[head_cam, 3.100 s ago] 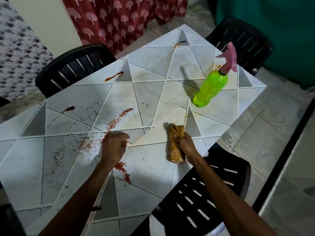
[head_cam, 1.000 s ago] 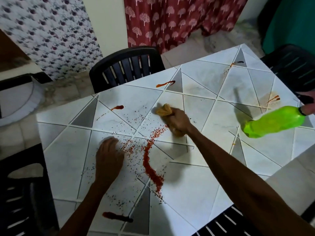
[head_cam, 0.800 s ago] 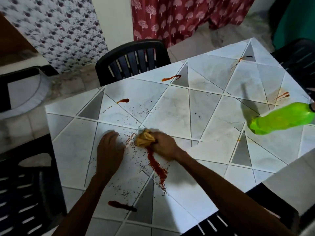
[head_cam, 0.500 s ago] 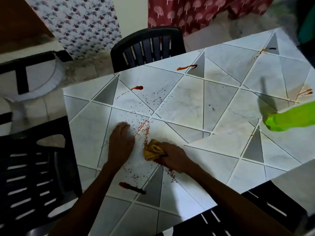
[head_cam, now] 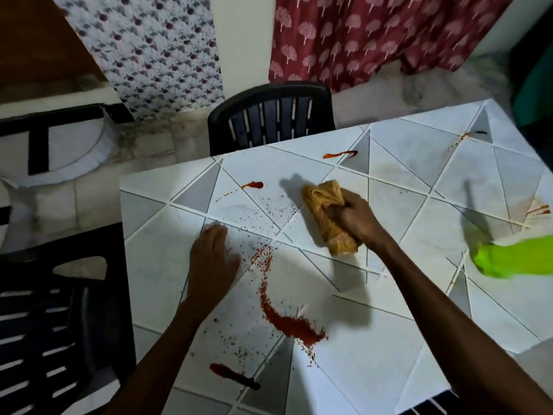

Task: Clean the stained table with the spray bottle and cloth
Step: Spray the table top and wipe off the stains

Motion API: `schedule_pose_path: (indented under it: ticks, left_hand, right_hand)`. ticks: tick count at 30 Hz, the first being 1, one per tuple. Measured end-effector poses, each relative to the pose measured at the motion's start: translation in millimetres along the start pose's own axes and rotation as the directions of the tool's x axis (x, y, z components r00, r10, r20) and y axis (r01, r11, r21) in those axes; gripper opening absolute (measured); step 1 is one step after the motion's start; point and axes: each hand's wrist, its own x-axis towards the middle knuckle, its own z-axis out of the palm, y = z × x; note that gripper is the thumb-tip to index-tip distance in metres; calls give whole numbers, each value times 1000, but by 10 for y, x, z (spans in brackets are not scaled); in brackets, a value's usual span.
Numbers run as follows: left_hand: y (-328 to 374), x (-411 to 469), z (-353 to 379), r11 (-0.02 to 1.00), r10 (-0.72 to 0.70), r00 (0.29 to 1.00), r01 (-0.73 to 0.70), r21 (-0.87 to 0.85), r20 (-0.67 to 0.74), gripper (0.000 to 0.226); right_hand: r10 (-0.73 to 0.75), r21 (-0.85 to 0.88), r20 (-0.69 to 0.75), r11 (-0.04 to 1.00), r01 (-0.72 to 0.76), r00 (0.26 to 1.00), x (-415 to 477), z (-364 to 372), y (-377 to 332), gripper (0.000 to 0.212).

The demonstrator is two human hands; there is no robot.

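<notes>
The white table point(head_cam: 374, 333) with a triangle pattern carries red stains. A curved heap of red powder point(head_cam: 281, 316) lies near the front, with specks scattered around it. My right hand point(head_cam: 356, 218) grips a folded yellow cloth point(head_cam: 324, 211) pressed on the tabletop, beyond the heap. My left hand point(head_cam: 212, 259) rests flat on the table, fingers spread, left of the powder. The green spray bottle point(head_cam: 514, 259) stands at the right edge of the view, its top cut off.
Red sauce smears sit at the far side point(head_cam: 341, 154), the left point(head_cam: 253, 185), the right point(head_cam: 538, 210) and the near edge point(head_cam: 233, 375). Black plastic chairs stand behind the table point(head_cam: 270, 115) and at its left point(head_cam: 57, 319). Curtains hang behind.
My right hand has pushed the cloth away from me, from near my left hand to the far middle of the table. The powder now lies in a curved streak. My left hand stayed put.
</notes>
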Motion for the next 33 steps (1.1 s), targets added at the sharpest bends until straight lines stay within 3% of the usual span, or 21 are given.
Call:
schedule_pose_path:
  ticks: [6,13,16,20,23,27,30,33]
  left_hand:
    - [-147,56,-12,998,-64,998,64,26,-10,76]
    - [-275,21,-33,997,-81,996,81,-8,-23,74]
    - [-304,14,-53,997,-74,997,73,-15,-18,72]
    - [-267,16,-108,993,-107,994,107,-48,-11,72]
    - [-269,-11,-116,992,-113,994,113,-56,10,71]
    - [-247,-87,-135,990,-120,992,122,-73,33,69]
    - [-185,-155,-168,988,-116,993,119,-97,36,68]
    - [-170,-206,-167,987,-117,992,121,-104,48,68]
  right_hand:
    - [11,-80,-95,997,-19,995,938,-238,-208,48]
    - [6,-182,1,983,-5,1000,1418,109,-236,53]
    - [-52,-201,124,977,76,991,1267,299,-339,50]
    - [-119,-221,362,953,209,925,765,563,-394,38]
    - [-63,-196,472,965,175,879,318,778,-286,30]
    - [-34,-299,540,926,230,841,-98,977,-4,35]
    - [-67,-290,569,916,276,820,-387,993,186,51]
    - [-64,-288,582,916,279,811,-588,986,327,39]
